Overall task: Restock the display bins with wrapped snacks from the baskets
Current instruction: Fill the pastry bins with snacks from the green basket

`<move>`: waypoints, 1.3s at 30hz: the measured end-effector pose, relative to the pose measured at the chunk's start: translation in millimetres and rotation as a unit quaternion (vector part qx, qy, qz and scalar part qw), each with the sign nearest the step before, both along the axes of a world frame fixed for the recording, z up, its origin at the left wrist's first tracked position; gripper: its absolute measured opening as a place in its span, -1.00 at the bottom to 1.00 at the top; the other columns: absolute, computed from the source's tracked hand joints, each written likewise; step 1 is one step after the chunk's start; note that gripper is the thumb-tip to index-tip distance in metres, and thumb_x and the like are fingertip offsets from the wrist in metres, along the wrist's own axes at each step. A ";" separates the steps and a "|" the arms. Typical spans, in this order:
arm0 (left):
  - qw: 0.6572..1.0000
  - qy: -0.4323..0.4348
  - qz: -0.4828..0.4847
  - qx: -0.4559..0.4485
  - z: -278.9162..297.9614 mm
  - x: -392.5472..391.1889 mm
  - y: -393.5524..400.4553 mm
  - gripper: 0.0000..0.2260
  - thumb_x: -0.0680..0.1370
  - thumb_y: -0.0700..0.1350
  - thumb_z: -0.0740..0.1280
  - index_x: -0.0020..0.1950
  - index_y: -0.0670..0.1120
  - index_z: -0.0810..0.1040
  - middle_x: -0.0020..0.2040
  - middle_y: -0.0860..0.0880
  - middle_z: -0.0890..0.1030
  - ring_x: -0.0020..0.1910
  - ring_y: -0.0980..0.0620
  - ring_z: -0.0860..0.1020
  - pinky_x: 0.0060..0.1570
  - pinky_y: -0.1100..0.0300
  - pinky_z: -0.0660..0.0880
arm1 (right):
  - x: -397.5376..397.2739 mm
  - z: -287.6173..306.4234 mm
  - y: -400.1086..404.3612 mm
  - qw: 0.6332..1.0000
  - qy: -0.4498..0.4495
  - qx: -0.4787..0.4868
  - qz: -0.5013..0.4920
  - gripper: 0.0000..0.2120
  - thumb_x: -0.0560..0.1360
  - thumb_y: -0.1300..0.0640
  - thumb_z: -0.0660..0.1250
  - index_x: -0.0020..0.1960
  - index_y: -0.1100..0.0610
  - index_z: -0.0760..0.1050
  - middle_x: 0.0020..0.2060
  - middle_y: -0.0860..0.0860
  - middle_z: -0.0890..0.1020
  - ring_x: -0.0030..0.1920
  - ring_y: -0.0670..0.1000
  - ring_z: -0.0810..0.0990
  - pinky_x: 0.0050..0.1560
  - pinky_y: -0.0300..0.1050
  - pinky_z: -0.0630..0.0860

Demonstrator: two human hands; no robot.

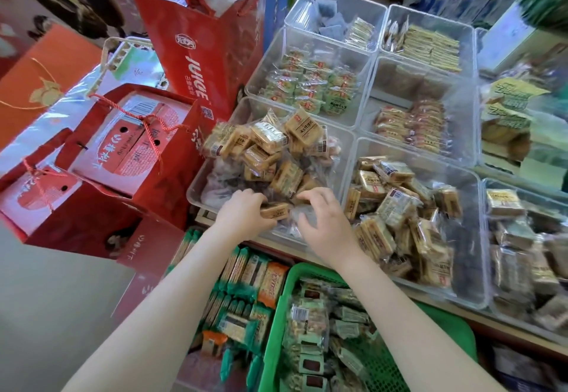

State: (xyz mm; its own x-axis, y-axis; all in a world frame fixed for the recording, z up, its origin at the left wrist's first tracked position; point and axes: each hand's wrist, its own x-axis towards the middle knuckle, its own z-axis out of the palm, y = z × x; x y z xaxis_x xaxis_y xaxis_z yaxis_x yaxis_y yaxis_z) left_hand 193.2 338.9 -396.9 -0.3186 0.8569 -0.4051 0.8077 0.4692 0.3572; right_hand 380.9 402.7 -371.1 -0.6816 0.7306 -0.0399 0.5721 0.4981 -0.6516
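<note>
Both hands are down in the clear plastic bin (196, 190) at the counter's front left corner, and the next move turns on the one tan wrapped snack (275, 211) lying between them. Its long axis runs across, left to right, so that one short end sits under the left hand (246, 212) and the other points toward the right hand (319, 222). The left hand is the nearer: its curled fingers grip the packet's left end. The right hand hovers just beside the other end with fingers bent and spread, apparently holding nothing, though its fingertips are partly lost among the wrappers. Behind the hands the same bin is heaped with more tan snack packets (270, 146), blocky little bricks in crinkly, glossy film, tumbled at all angles and rising above the rim. The bins are thin, rigid and see-through, with rounded corners, set touching one another in rows. Below the counter's front edge stands a green plastic basket (278, 315) with a lattice wall, holding green-wrapped snacks (307, 324), soft and slippery-looking.
</note>
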 end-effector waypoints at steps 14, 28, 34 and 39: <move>0.930 -0.223 -0.085 0.280 58.8 56.3 -10.9 -0.37 0.38 -0.31 0.46 0.34 0.13 0.37 0.24 0.18 0.42 0.22 0.12 0.46 0.04 0.03 0.58 | 50.9 38.6 5.0 0.986 0.064 -0.156 -0.002 -0.34 0.45 -0.02 0.53 0.48 -0.07 0.33 0.38 -0.17 0.41 0.37 -0.19 0.37 0.37 -0.16 0.40; 0.992 0.013 -0.094 0.080 -7.9 94.5 -8.3 -0.36 0.61 0.31 0.13 0.63 0.14 0.06 0.60 0.05 0.20 0.54 -0.04 0.21 0.47 -0.02 0.13 | 138.6 16.1 85.0 0.903 -0.108 0.068 -0.410 -0.61 0.64 0.01 0.19 0.43 -0.05 0.21 0.17 0.15 0.45 -0.07 0.20 0.56 -0.16 0.04 0.56; 0.986 -0.095 -0.049 0.126 -0.1 84.4 -2.4 -0.45 0.61 0.11 0.29 0.57 0.05 0.27 0.55 -0.02 0.30 0.50 -0.06 0.26 0.45 0.01 0.21 | 142.5 2.2 103.0 0.880 -0.332 0.014 -0.341 -0.60 0.65 -0.05 0.08 0.40 0.05 0.46 0.38 0.19 0.43 0.40 0.24 0.34 0.42 0.27 0.20; 0.968 0.019 0.061 0.243 3.2 49.4 2.5 -0.60 0.51 -0.17 0.36 0.35 -0.15 0.53 0.35 -0.15 0.49 0.34 -0.19 0.40 0.30 -0.12 0.40 | 69.4 17.3 89.1 0.930 -0.174 0.210 -0.245 -0.74 0.55 0.18 0.22 0.18 0.20 0.55 0.21 0.15 0.54 0.25 0.17 0.45 0.35 0.16 0.29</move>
